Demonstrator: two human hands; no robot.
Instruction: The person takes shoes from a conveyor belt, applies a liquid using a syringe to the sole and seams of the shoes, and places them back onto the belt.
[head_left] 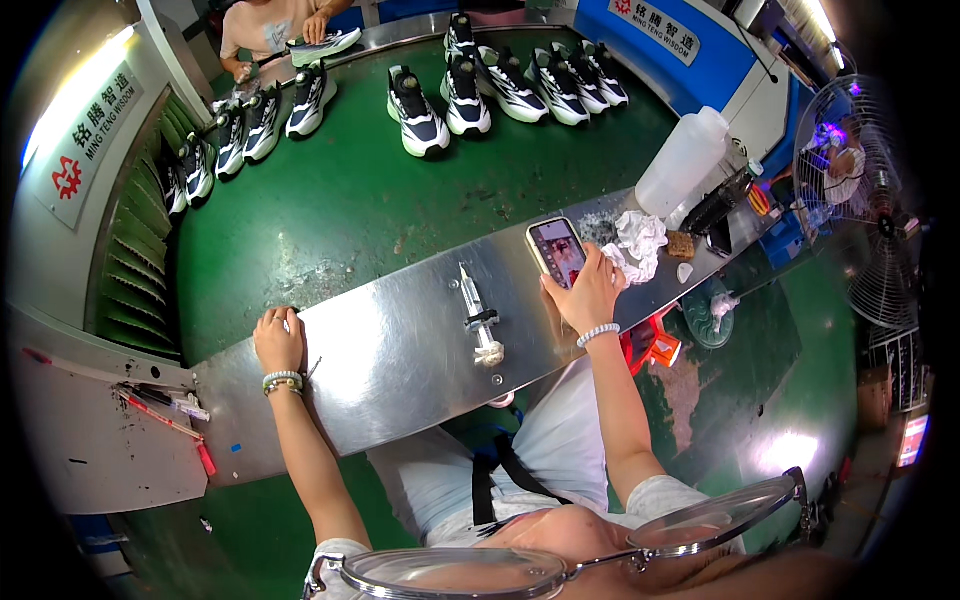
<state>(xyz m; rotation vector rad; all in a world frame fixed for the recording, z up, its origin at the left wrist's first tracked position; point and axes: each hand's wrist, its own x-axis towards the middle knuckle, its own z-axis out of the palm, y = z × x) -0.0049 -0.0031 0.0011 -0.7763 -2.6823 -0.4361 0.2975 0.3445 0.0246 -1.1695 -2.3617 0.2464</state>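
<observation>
My right hand [590, 295] grips a smartphone [557, 252] in a light case, its lit screen facing up above the metal ledge. The thumb lies near the phone's lower edge. My left hand [279, 342] rests at the left part of the steel ledge [370, 350], fingers curled in; whether anything is inside them is hidden. Between both hands lies a syringe-like tool [475, 308] with a clear barrel, a thin tip and a dark collar. Crumpled white paper [640, 243] sits just right of my right hand.
Several navy-and-white sneakers [418, 115] stand on the green belt [330, 220]. A co-worker's hand [318, 25] touches another shoe at the far side. A white plastic bottle [685, 160] and a brown block [680, 245] are on the right. Pens [160, 410] lie left; a fan [850, 190] stands right.
</observation>
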